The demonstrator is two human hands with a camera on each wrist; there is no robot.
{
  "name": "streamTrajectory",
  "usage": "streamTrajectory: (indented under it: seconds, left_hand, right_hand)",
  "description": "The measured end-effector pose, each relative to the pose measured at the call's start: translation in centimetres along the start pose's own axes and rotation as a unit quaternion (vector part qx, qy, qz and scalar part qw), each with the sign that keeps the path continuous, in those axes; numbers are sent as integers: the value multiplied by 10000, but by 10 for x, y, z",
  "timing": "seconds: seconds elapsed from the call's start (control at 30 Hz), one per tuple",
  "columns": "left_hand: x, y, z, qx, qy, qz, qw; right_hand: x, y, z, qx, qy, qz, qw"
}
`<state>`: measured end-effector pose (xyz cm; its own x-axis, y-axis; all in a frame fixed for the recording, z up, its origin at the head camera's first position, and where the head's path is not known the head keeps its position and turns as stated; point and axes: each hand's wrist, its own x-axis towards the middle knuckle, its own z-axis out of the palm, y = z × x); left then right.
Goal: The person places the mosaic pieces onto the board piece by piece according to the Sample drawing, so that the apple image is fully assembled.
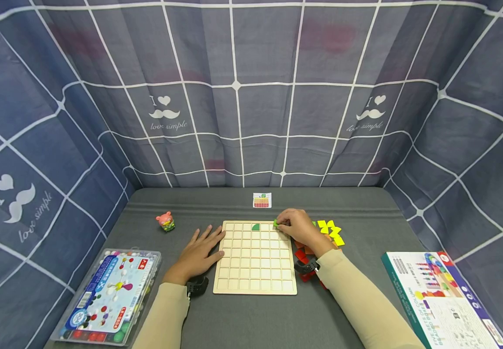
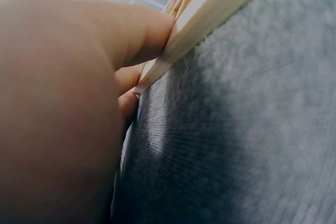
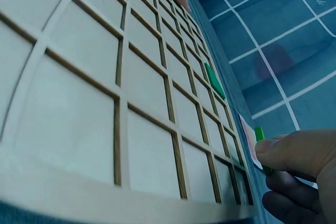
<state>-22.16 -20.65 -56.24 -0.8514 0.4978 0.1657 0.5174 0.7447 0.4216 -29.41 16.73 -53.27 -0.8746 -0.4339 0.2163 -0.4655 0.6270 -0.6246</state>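
Note:
A square wooden grid board lies on the grey table, with one dark green tile in its top row. My left hand rests at the board's left edge, fingers extended and thumb against the side. In the left wrist view that thumb touches the board's pale edge. Over the top right corner, my right hand pinches a light green tile between thumb and fingers. The right wrist view shows this tile held on edge beside the grid.
Yellow tiles and red tiles lie loose right of the board, partly behind the right arm. A small pattern card lies beyond it. A pig figurine and a clear case stand left; a box lies right.

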Motion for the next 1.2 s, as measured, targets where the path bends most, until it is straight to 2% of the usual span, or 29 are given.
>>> streamTrajectory:
  seconds: [0.27, 0.43, 0.6, 1.2]
  left_hand:
    - [-1, 1, 1, 34, 62, 7, 10000]
    - [0, 2, -2, 35, -20, -23, 10000]
    - [1, 2, -3, 68, -262, -158, 9995]
    - [0, 2, -3, 45, -201, -150, 9997]
  right_hand:
    - [7, -8, 11, -96, -47, -164, 9998]
    - [10, -16, 18, -78, -196, 48, 9998]
    - [14, -21, 25, -167, -171, 83, 9997]
    - [18, -25, 36, -163, -73, 357, 9992]
